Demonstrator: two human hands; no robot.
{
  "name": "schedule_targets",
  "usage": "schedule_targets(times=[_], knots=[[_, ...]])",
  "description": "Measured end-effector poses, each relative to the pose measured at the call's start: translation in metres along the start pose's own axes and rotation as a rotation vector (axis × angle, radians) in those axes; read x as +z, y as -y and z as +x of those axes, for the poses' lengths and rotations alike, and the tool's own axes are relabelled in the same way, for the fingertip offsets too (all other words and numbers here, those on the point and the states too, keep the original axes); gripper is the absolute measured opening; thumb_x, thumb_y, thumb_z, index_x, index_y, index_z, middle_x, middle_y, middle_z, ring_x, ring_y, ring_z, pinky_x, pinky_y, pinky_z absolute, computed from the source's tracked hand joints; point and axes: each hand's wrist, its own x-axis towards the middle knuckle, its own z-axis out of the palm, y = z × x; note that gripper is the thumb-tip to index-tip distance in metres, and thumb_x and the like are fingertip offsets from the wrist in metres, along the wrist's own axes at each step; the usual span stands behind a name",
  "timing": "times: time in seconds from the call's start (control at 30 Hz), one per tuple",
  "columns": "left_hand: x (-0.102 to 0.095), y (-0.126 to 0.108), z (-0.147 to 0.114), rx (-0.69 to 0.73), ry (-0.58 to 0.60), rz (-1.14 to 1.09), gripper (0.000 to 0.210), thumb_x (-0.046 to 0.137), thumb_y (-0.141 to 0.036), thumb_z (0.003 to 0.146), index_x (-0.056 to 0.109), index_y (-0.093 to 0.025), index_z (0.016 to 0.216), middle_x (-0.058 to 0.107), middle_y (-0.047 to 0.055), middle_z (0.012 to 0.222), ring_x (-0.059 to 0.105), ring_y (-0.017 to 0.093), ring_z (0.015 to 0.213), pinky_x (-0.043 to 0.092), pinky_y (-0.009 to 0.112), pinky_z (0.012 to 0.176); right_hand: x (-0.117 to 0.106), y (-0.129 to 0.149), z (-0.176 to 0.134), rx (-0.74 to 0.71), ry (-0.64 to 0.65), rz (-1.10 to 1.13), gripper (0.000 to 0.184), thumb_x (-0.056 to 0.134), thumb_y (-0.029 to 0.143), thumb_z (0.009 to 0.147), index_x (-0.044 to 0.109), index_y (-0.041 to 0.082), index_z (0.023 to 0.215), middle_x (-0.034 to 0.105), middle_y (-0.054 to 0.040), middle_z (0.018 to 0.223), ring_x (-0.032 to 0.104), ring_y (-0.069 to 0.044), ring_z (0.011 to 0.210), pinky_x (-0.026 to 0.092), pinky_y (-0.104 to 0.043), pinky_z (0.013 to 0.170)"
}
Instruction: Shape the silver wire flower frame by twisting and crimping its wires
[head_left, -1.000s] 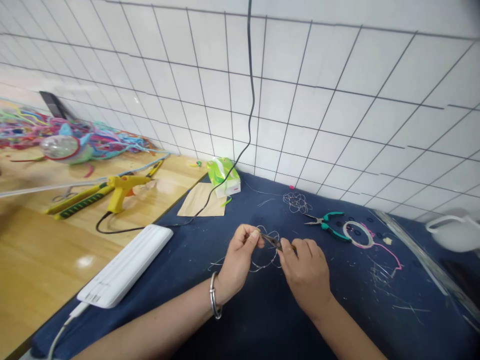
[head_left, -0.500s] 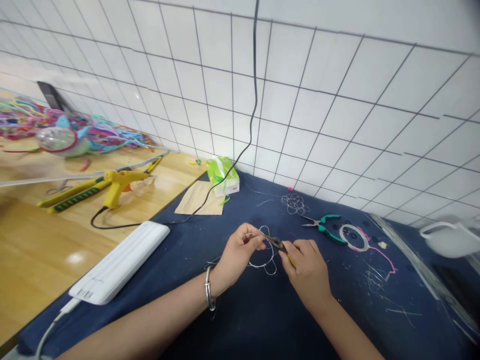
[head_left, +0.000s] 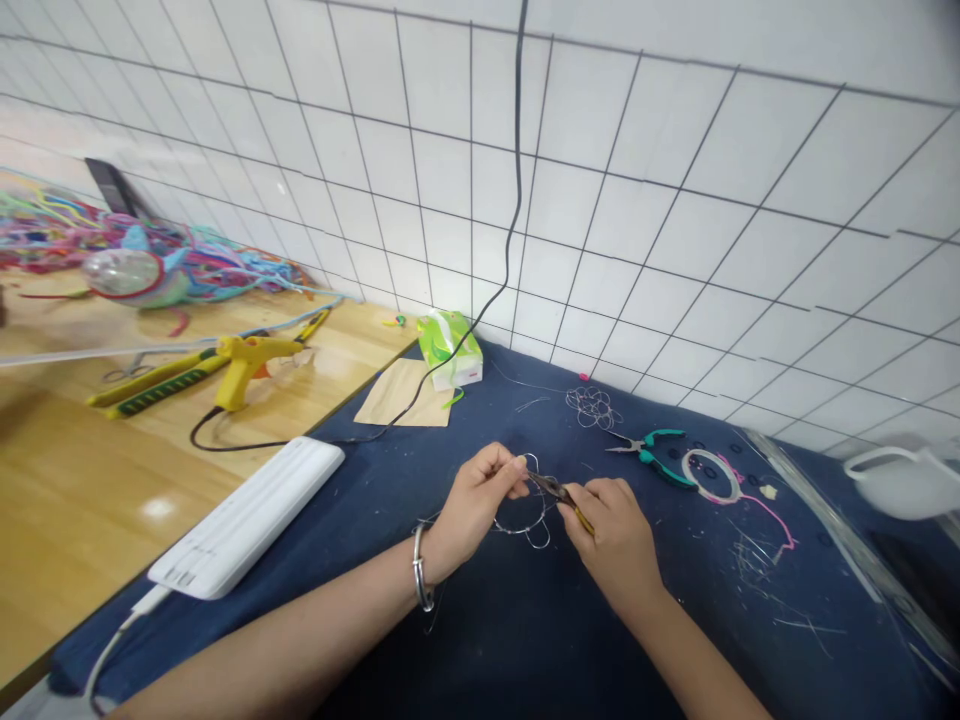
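Note:
Between my hands hangs a thin silvery wire ring with small loops bent around it. My left hand, a silver bangle at its wrist, pinches the wire at the ring's upper left. In my right hand is a pair of pliers with yellow handles and dark jaws. The jaw tips meet the wire close beside my left thumb; whether they are fully closed is too small to tell. Part of the ring is hidden behind my left fingers.
Teal-handled pliers, coiled wire and a white ring with pink cord lie on the dark blue cloth, with wire scraps at right. At left are a white power strip, a yellow glue gun and a tissue pack.
The view has shifted slightly. My left fingers and thumb have changed position a little on the wire; the pliers stay in my right hand at nearly the same place.

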Motion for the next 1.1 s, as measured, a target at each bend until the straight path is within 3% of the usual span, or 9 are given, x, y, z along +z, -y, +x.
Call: schedule_targets(times=[0.3, 1.1], knots=[[0.001, 0.001, -0.002, 0.050, -0.105, 0.061, 0.019, 0.051, -0.032, 0.081, 0.055, -0.016, 0.072, 0.057, 0.000, 0.065, 0.052, 0.012, 0.063, 0.040, 0.024, 0.063, -0.007, 0.008, 0.002, -0.030, -0.009, -0.105, 0.021, 0.048, 0.025, 0.083, 0.060, 0.018, 0.099, 0.052, -0.0061, 0.082, 0.046, -0.017, 0.079, 0.036, -0.033, 0.073], [0.008, -0.002, -0.007, 0.043, -0.181, -0.042, 0.017, 0.053, -0.030, 0.079, 0.057, -0.016, 0.070, 0.060, 0.001, 0.066, 0.055, 0.013, 0.066, 0.040, 0.025, 0.069, -0.010, 0.015, 0.000, -0.039, -0.025, -0.251, 0.023, 0.047, 0.029, 0.083, 0.059, 0.018, 0.100, 0.051, -0.0076, 0.083, 0.044, -0.019, 0.079, 0.036, -0.035, 0.073]])
